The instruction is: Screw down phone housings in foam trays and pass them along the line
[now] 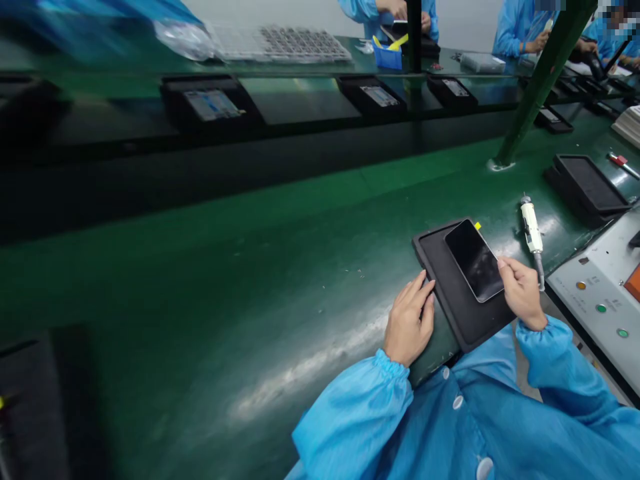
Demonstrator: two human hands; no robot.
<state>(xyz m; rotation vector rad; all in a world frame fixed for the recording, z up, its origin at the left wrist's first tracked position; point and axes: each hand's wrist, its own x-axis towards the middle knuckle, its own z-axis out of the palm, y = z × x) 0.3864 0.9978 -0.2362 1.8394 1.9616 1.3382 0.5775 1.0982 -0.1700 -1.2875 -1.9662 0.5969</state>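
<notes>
A black foam tray (450,287) lies at the front edge of the green bench, turned at an angle. On it rests a smartphone (474,260) with a dark glossy face and a thin pale rim; a small yellow tab (478,226) shows by its top end. My right hand (521,288) pinches the phone's right edge between thumb and fingers. At the tray's left edge, my left hand (410,317) lies with fingers stretched out, the fingertips at the rim. The phone's underside is hidden.
A white electric screwdriver (531,223) lies right of the tray, near stacked black trays (590,187) and a grey control panel (600,293). A green post (540,87) rises behind. Trays with phones (213,105) line the conveyor. Co-workers (373,10) sit across.
</notes>
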